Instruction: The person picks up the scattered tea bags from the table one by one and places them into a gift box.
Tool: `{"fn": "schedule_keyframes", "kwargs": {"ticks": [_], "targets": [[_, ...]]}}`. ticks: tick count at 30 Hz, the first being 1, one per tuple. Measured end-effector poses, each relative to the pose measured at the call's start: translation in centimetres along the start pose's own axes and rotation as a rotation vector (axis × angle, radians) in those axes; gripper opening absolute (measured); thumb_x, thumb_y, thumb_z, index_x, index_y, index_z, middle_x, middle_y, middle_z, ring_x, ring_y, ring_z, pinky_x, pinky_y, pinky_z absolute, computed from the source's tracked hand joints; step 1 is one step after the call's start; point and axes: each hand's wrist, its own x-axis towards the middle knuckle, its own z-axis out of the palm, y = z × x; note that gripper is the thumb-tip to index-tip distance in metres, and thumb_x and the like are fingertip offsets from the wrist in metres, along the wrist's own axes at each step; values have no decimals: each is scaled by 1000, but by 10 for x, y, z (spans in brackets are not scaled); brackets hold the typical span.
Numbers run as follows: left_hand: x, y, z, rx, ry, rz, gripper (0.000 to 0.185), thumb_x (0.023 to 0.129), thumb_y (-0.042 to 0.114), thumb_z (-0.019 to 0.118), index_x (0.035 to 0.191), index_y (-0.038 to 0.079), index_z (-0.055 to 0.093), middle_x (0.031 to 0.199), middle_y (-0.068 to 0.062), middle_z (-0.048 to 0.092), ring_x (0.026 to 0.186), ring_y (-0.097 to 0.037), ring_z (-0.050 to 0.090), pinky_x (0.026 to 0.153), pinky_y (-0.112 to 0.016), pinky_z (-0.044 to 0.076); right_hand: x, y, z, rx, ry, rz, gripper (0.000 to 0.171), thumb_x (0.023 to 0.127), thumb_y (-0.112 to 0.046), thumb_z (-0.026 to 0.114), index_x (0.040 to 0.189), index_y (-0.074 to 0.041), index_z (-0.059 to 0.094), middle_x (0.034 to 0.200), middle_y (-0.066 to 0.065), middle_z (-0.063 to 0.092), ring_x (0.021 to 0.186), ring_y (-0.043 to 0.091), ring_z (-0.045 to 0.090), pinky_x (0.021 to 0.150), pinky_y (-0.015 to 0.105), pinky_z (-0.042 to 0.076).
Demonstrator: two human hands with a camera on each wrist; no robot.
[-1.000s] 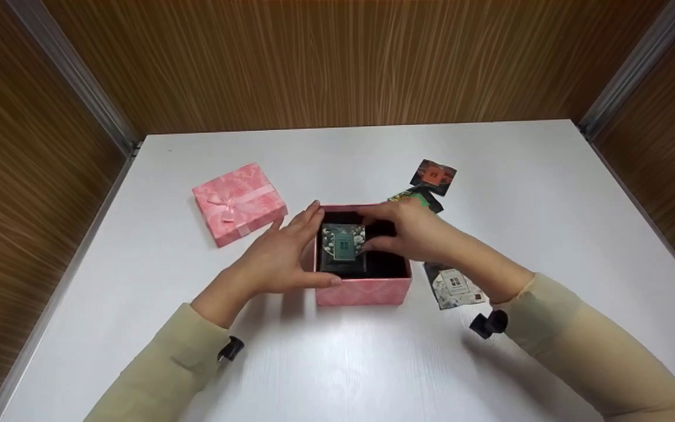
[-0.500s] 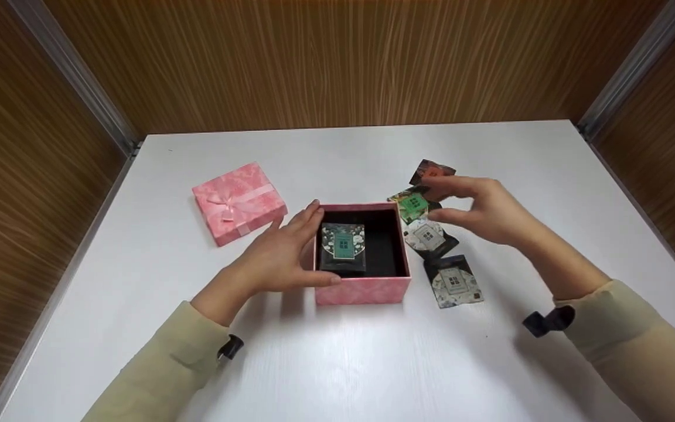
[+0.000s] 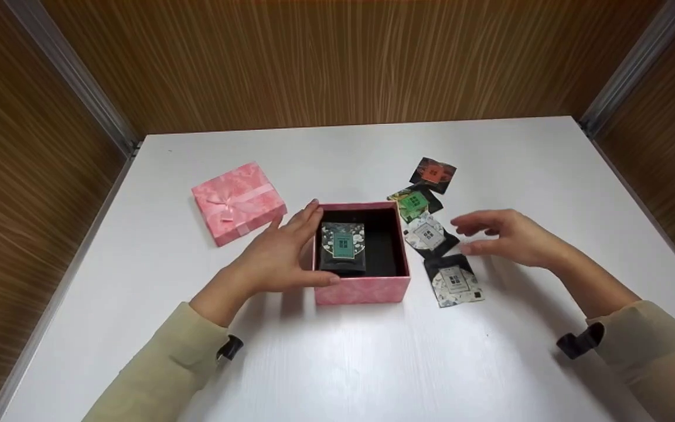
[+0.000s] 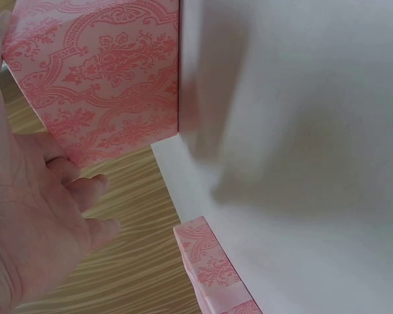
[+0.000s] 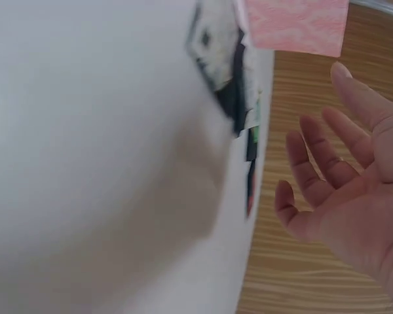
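**Small foil packets beside an open pink box**

Head view: the left hand [image 3: 276, 258] rests against the left wall of the open pink box [image 3: 362, 288], its fingers straight along the rim and the thumb on the near corner. Inside, on the dark lining, lies one teal packet [image 3: 343, 241], flat at the left of the box. The right hand [image 3: 510, 237] hovers just right of a row of four packets on the white counter [image 3: 337, 363]; its fingers are apart and loosely extended, holding nothing. Nearest the fingertips is the white packet [image 3: 428, 234], with a grey packet [image 3: 454, 281] nearer, and a green packet [image 3: 413, 202] and an orange packet [image 3: 433, 174] farther off. A pink lid [image 3: 238, 202] with a bow sits at the far left.

The packets look thin, light and a little slick, lying flat, so a pinch at a raised corner or edge would likely serve best; they would bend easily.

Left wrist view: the palm and fingers [image 4: 85, 196] lie beside the patterned box wall [image 4: 98, 72]; the lid's corner [image 4: 213, 268] shows below.

Right wrist view: the open fingers [image 5: 327, 157] are spread, off the counter; the packets [image 5: 232, 85] are blurred.
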Motion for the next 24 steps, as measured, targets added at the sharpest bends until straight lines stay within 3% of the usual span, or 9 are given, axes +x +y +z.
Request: {"fn": "schedule_keyframes", "kwargs": {"ticks": [6,10,14,24], "targets": [[0,0,0,-2,-2,-3,133,78,95,56,170,9,13,178,-4,8,162,-16,12,131,-52,8,-13,16,6,23,-119,93,55,91,-23,86,142,-10,69,134,7,72,125,28,62,106,40,50],[-1,0,0,-3,4,-1,132,79,94,56,170,9,13,178,-4,7,162,-16,13,131,-51,8,-18,23,11,35,-161,131,61,89,-28,89,144,-15,68,143,9,65,139,33,50,117,52,35],[-1,0,0,-5,8,-1,133,79,95,56,170,8,14,178,-4,7,162,-17,13,131,-53,9,-20,28,15,75,-165,141,62,87,-28,89,145,-19,67,148,10,60,145,36,42,120,60,24],[0,0,1,-14,4,-13,134,78,97,54,171,10,12,178,-2,6,162,-15,12,131,-52,8,-24,26,25,56,-173,94,66,85,-25,92,145,-17,66,149,15,50,142,40,40,117,67,28]]}}
